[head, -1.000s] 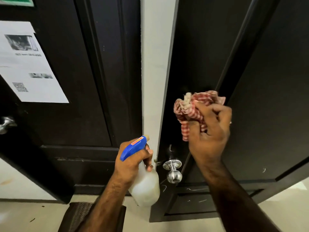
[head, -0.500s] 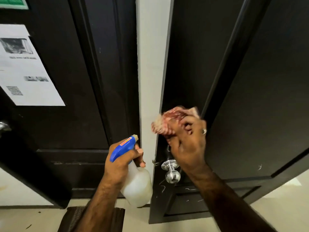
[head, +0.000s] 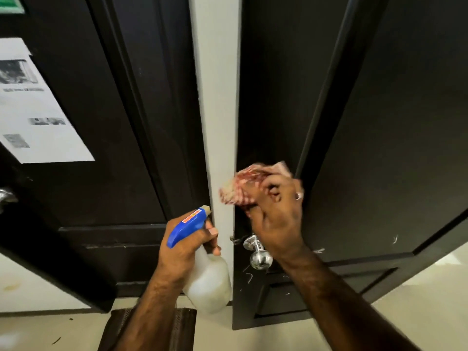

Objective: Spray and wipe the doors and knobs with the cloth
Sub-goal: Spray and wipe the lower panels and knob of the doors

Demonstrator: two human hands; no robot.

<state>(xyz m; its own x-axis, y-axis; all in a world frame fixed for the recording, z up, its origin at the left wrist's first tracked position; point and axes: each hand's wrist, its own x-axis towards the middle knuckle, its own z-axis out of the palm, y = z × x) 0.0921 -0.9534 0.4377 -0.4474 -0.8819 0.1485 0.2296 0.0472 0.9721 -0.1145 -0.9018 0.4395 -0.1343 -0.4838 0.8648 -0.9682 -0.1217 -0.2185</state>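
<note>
Two dark doors stand side by side, split by a white wall strip. My right hand (head: 276, 216) grips a bunched red-and-white checked cloth (head: 243, 184) and presses it against the left edge of the right door (head: 379, 122), just above its chrome knob (head: 259, 257). My left hand (head: 186, 249) holds a spray bottle (head: 207, 279) with a blue trigger head, low in front of the wall strip. The left door (head: 114, 122) carries its own chrome knob (head: 6, 196) at the far left edge of view.
A white printed notice (head: 38, 115) is stuck on the left door. The white wall strip (head: 217, 97) runs between the doors. A dark striped mat (head: 177, 328) lies on the pale floor below the bottle.
My right hand carried the cloth down and left along the right door, from the panel edge to the door's edge above the knob. The bottle hand stayed low.
</note>
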